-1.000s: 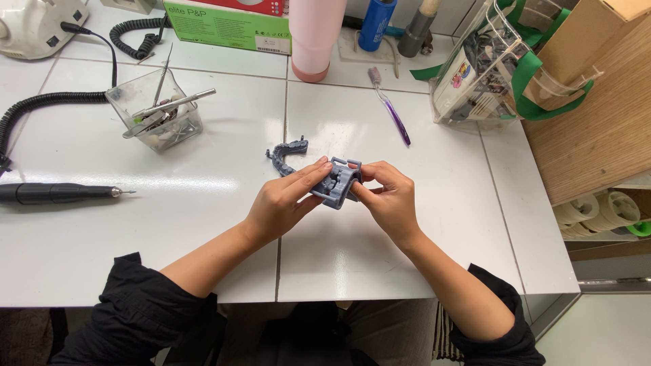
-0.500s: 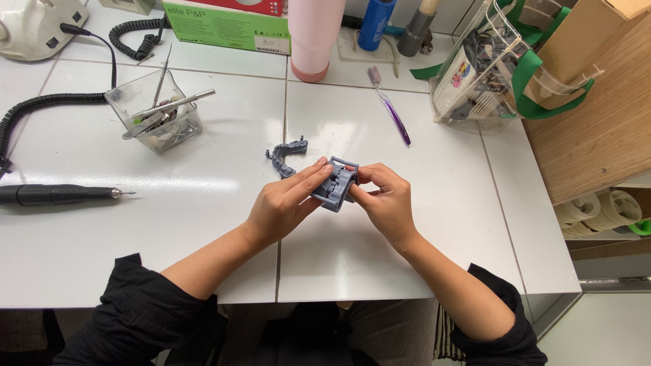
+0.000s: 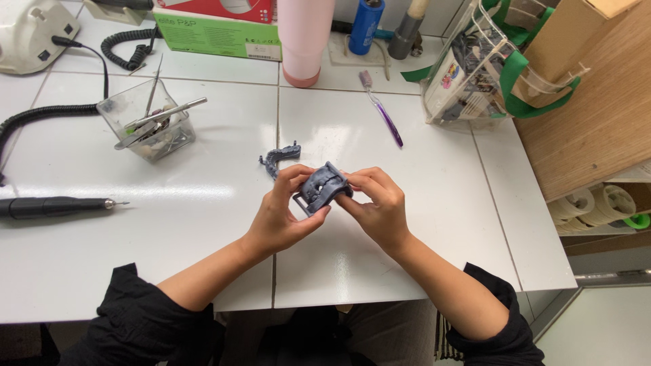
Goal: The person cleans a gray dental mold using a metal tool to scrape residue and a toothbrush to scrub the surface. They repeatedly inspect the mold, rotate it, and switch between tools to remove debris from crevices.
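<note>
Fingers of left hand [image 3: 281, 217] & right hand [image 3: 376, 207] hide grey model [image 3: 321, 188] partly

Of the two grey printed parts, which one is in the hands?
The blocky grey part, pinched between the left hand and right hand. The thinner curved grey piece lies alone on the table, just behind them.

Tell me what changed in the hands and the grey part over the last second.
Almost nothing: the left hand and right hand only shift their fingers a little, still gripping the grey plastic jaw-shaped model above the white table. The curved grey plastic piece, purple toothbrush and black handpiece lie where they were.
</note>
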